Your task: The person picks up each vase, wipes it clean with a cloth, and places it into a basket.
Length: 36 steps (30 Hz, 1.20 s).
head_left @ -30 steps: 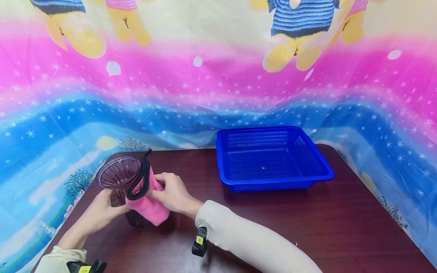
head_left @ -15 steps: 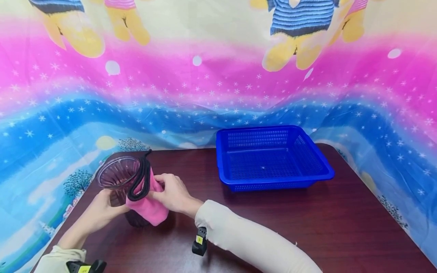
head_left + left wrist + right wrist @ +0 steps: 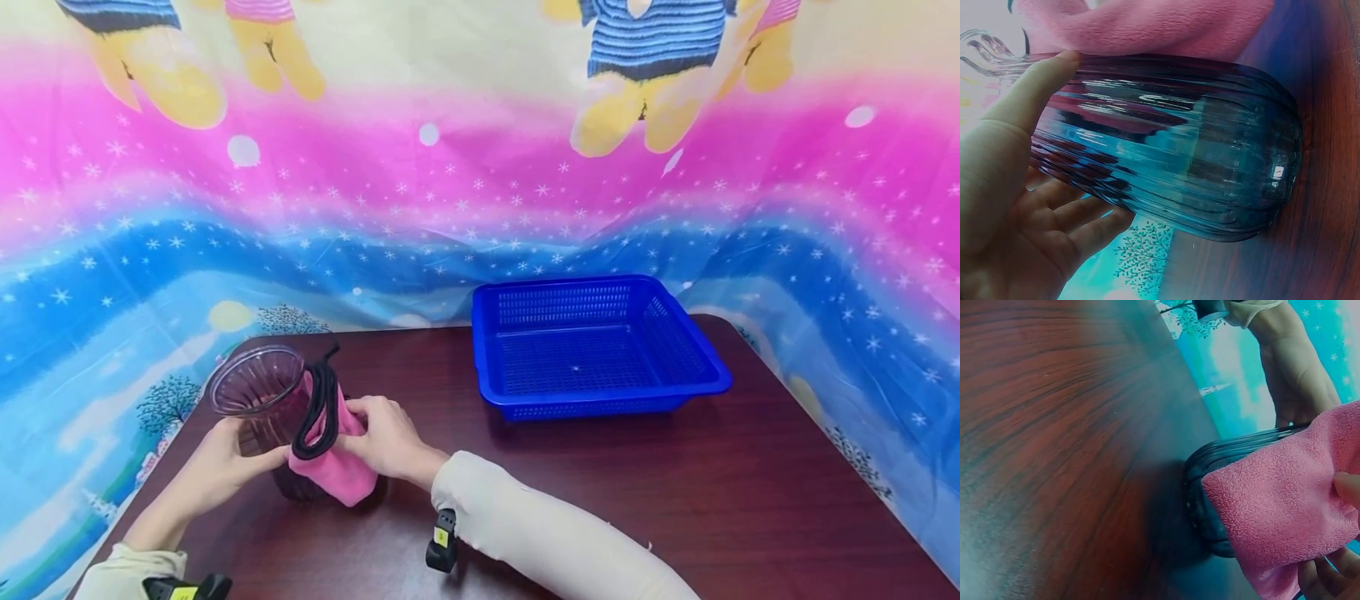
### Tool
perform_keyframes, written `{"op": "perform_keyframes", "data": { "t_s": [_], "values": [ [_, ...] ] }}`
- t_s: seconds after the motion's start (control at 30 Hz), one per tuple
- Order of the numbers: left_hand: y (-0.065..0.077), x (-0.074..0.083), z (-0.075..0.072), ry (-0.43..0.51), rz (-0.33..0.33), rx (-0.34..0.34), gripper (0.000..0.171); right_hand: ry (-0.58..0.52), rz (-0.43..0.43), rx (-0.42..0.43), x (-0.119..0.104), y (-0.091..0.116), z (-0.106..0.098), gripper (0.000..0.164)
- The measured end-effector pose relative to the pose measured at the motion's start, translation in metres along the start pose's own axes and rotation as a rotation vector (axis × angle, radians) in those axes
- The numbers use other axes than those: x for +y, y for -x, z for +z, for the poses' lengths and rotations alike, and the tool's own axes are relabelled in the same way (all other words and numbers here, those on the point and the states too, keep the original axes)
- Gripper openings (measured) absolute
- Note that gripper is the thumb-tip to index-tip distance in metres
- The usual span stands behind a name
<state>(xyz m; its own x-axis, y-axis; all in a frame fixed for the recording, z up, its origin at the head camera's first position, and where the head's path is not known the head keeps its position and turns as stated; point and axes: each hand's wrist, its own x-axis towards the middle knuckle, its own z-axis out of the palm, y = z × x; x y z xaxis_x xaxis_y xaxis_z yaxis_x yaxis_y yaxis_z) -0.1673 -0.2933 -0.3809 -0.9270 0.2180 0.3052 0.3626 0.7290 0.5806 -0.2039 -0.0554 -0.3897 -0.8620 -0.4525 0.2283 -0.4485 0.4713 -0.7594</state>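
A ribbed, purple-tinted glass vase [image 3: 276, 421] with a flared rim stands at the left of the table, its base on the wood. Around its upper body curls my left hand [image 3: 217, 462], thumb on the near side; the left wrist view shows the fingers under the glass [image 3: 1179, 150]. Against the vase's right side lies a folded pink cloth [image 3: 333, 479] with a black edge. My right hand [image 3: 390, 442] pinches this cloth between thumb and fingers. In the right wrist view the fuzzy cloth [image 3: 1285, 500] covers much of the vase.
A blue plastic basket [image 3: 600, 400] with perforated sides stands at the back right of the dark wooden table [image 3: 600, 492]. Behind the table hangs a printed curtain [image 3: 450, 192]. Black wrist cameras sit at both sleeves.
My right hand and the pink cloth have slid slightly down and to the right along the vase. The left hand keeps its grip; the head view has shifted a little.
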Motion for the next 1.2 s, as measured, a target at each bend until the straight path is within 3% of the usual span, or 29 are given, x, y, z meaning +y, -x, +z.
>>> {"op": "perform_keyframes", "data": {
  "t_s": [0.27,1.2],
  "values": [
    [0.001,0.002,0.0,-0.021,-0.05,-0.019,0.063,0.013,0.004,-0.001,0.009,0.003,0.006,0.013],
    [-0.001,0.003,-0.001,-0.034,-0.067,-0.023,0.059,0.035,0.06,-0.05,0.025,0.01,0.013,0.016]
  ]
}}
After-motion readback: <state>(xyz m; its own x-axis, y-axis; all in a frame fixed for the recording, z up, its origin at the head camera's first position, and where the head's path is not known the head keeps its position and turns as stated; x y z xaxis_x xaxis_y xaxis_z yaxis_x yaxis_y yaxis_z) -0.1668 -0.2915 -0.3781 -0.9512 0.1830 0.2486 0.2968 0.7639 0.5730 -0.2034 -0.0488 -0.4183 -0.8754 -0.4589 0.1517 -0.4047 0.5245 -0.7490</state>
